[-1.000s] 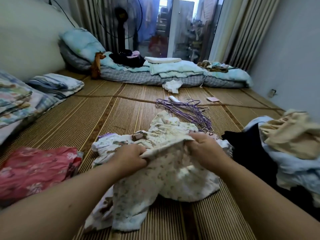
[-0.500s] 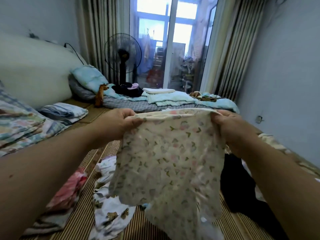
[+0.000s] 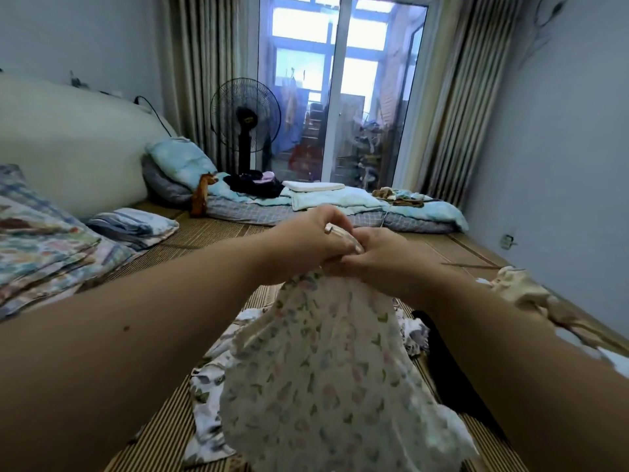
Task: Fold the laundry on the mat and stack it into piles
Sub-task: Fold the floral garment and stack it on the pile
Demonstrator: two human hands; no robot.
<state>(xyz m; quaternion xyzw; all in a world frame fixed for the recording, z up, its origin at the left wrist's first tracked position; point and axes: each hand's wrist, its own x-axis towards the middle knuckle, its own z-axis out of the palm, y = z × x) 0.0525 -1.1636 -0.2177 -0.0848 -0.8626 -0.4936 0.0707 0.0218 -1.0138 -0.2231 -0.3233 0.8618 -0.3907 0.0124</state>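
Both hands have come together since half a second earlier. Then they held the garment's top edge stretched wide; now its two corners meet, and the cloth hangs doubled lengthwise.

Nearest, the garment [image 3: 323,369] hangs above the mat [image 3: 156,441]. Its lower end is over a printed cloth [image 3: 207,386] that lies on the mat. A black cloth [image 3: 449,376] lies on the mat's right part. Above the mat's middle, the left hand [image 3: 306,238] has its fingers curled, pinching the gathered top edge. The right hand [image 3: 384,257] touches the left, its fingers likewise curled on the same edge. Whether one hand alone bears the weight cannot be told.

Judgement: the step in hand is the first lengthwise fold. To do it well:
- Match corner to corner before either hand lets go.
- Let the cloth hang so the sides line up.
- Lower it flat onto bare mat, not onto the loose pieces.
- Smooth from the fold outward.

The fabric looks thin and limp, so it would likely slip out of line if dropped.

Farther off, a beige cloth [image 3: 524,291] lies at the mat's right edge and folded bedding [image 3: 44,247] at its left edge. A mattress [image 3: 258,212] and a fan [image 3: 245,110] stand at its far end. Bedding, mattress and fan lie as they did.
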